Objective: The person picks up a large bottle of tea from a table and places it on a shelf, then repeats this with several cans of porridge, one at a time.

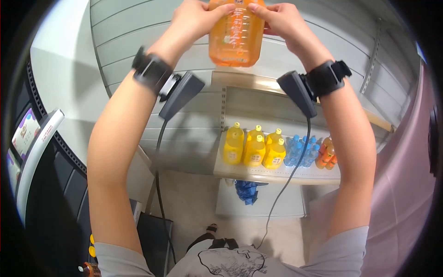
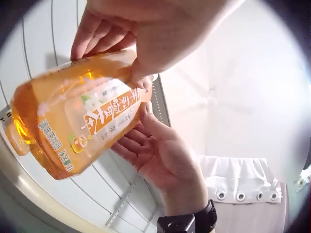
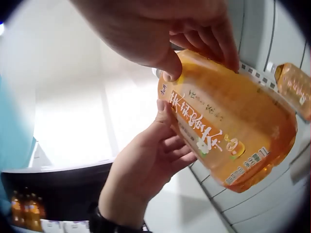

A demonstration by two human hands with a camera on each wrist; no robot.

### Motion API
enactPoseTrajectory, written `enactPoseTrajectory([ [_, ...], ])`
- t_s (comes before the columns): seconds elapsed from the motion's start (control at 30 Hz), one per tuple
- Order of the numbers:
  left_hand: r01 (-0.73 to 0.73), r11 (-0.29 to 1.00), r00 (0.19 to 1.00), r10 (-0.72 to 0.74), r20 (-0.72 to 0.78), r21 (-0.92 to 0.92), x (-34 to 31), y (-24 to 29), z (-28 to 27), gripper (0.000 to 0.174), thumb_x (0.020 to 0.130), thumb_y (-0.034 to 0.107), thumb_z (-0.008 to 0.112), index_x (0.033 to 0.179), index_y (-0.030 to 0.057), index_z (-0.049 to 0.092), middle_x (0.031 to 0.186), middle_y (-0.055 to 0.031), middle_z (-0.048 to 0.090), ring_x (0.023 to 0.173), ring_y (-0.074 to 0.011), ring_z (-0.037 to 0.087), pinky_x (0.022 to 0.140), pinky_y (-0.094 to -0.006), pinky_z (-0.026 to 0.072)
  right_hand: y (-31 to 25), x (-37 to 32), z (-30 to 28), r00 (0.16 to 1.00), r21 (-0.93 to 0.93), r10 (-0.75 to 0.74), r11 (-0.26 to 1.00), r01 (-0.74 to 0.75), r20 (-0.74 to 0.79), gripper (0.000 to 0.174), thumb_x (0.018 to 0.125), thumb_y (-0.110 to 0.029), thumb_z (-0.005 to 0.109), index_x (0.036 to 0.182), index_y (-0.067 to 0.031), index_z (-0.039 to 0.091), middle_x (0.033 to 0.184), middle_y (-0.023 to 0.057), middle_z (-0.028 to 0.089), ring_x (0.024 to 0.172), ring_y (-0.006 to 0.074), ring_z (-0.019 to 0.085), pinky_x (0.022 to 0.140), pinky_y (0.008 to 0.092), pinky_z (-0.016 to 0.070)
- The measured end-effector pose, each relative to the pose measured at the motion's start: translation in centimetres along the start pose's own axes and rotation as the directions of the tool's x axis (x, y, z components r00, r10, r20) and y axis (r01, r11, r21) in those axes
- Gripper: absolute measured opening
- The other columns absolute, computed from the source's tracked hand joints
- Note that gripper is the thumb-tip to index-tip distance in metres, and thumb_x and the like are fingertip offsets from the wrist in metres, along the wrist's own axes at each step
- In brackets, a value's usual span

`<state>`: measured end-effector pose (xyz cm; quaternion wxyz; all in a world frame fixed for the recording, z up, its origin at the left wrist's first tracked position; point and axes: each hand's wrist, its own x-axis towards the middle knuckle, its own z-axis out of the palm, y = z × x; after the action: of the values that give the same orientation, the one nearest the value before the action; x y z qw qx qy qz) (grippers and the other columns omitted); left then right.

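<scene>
– High up in front of the wall panels, above the upper shelf [image 1: 240, 79], where is the orange bottle [image 1: 236, 34]?

– Held in the air between both hands, tilted, touching no shelf. The left hand [image 1: 196, 21] and the right hand [image 1: 281, 21] clamp it from opposite sides, thumbs meeting on the front.

– How do you think it handles?

– It looks full of tea-coloured drink, so I judge it heavy for its bulk. The plastic wall is thin and would give under a squeeze, and the glossy label [image 3: 204, 126] looks slippery. The firmest hold is probably round the shoulder with a palm under the body.

– And the pose?

– Both arms reach up and forward with the wrists bent inward. From the left wrist view, the right hand's fingers [image 2: 141, 145] cup the underside while the left hand's curl over the top.

– Anything below?

– A lower shelf [image 1: 277, 175] carries yellow bottles [image 1: 251, 147], blue bottles [image 1: 300, 152] and more orange ones [image 1: 326, 157], well apart from the hands
</scene>
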<state>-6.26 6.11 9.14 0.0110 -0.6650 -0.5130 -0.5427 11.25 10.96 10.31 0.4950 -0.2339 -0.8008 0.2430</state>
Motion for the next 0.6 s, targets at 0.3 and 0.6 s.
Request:
enactPoseTrajectory([
  [0.3, -0.007, 0.999, 0.995, 0.012, 0.100, -0.050, 8.1, -9.6, 6.7, 0.053, 0.066, 0.052, 0.064, 0.069, -0.0007, 0.063, 0.062, -0.0099, 0.060, 0.055, -0.0178, 0.058, 0.055, -0.0290, 0.0456, 9.8, 5.9, -0.5, 0.983, -0.182, 0.182, 0.966, -0.186, -0.039, 0.045, 0.081, -0.037, 0.057, 0.095, 0.0060, 0.058, 0.086, 0.0105, 0.061, 0.077, 0.0147, 0.059, 0.074, 0.0264, 0.0474],
  [0.6, -0.028, 0.997, 0.988, 0.038, 0.149, -0.071, 9.5, -14.4, 10.0, 0.046, 0.067, 0.046, 0.065, 0.062, 0.0004, 0.063, 0.055, -0.0096, 0.058, 0.051, -0.0171, 0.056, 0.050, -0.0289, 0.0439, 14.8, 7.5, 0.9, 0.956, -0.201, 0.290, 0.934, -0.294, -0.050, 0.044, 0.082, -0.034, 0.056, 0.098, 0.0072, 0.056, 0.091, 0.0134, 0.059, 0.084, 0.0182, 0.058, 0.079, 0.0297, 0.0467],
])
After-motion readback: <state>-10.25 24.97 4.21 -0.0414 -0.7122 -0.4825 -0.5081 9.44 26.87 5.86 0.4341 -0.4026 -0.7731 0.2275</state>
